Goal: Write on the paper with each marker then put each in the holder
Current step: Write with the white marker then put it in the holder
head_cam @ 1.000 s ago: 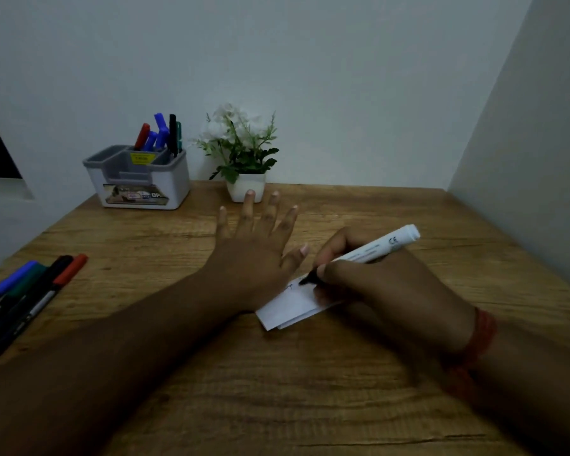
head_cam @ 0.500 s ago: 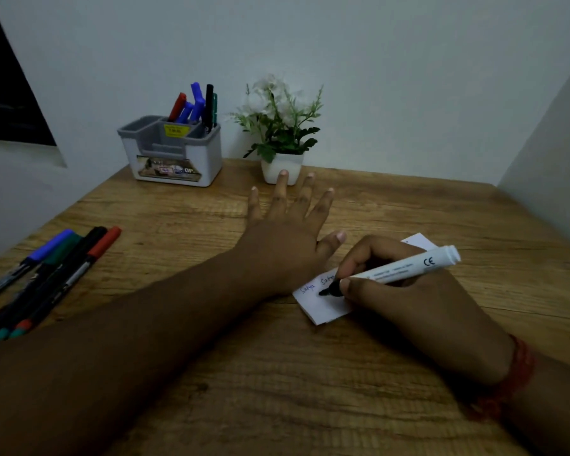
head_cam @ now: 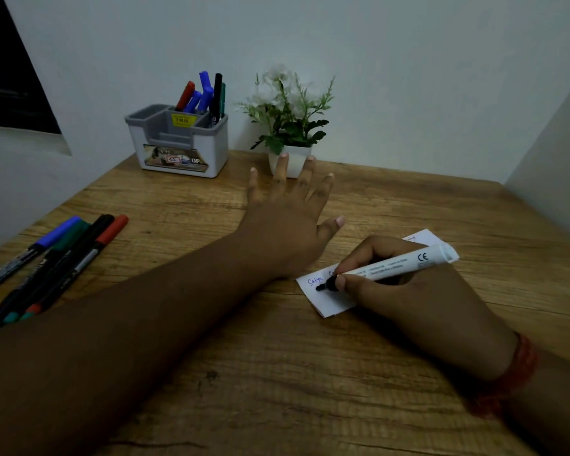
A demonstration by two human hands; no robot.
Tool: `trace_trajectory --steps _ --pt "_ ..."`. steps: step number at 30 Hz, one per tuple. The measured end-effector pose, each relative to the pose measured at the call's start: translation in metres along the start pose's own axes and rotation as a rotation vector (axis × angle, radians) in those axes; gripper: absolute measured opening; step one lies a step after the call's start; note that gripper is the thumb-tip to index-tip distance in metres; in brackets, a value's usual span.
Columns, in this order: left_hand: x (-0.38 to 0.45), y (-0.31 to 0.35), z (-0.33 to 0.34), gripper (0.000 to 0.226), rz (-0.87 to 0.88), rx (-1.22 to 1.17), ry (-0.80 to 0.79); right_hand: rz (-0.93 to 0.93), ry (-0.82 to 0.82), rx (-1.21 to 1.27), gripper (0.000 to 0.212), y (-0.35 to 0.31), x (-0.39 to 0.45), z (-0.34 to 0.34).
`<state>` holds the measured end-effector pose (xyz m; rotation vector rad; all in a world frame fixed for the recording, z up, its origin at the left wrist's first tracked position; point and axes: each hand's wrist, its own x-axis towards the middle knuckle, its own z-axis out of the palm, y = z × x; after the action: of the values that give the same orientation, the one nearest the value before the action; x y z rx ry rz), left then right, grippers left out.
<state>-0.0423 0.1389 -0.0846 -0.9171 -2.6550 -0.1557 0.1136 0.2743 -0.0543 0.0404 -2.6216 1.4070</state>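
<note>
A small white paper (head_cam: 326,299) lies on the wooden table, with blue handwriting on it. My right hand (head_cam: 408,291) grips a white marker (head_cam: 395,264) with a black tip, and the tip touches the paper. My left hand (head_cam: 287,222) lies flat with spread fingers, its heel at the paper's left edge. A white and grey holder (head_cam: 181,143) stands at the back left with several markers (head_cam: 204,93) upright in it. Several loose markers (head_cam: 56,255) lie at the left edge of the table.
A small white pot with a green and white plant (head_cam: 290,120) stands behind my left hand, right of the holder. Walls close the table at the back and right. Bare wood (head_cam: 277,383) stretches toward the near edge.
The view has shifted so everything sits further right and lower. The marker tip has moved left and down the paper, and more written words show on it. My left hand stays flat.
</note>
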Motion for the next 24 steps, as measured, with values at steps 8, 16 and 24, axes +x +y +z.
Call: trace_trajectory --steps 8,16,24 --pt "0.0029 -0.0062 -0.0058 0.073 -0.033 0.003 -0.02 0.028 -0.04 0.029 0.006 -0.0007 0.0011 -0.0015" --pt "0.0028 -0.0084 -0.006 0.071 -0.03 -0.014 -0.03 0.057 0.001 0.051 0.008 -0.0009 0.0021 -0.0035" --pt "0.0032 -0.0084 -0.0033 0.074 -0.016 -0.02 -0.031 0.069 -0.005 0.017 0.008 0.0019 0.0038 -0.0029"
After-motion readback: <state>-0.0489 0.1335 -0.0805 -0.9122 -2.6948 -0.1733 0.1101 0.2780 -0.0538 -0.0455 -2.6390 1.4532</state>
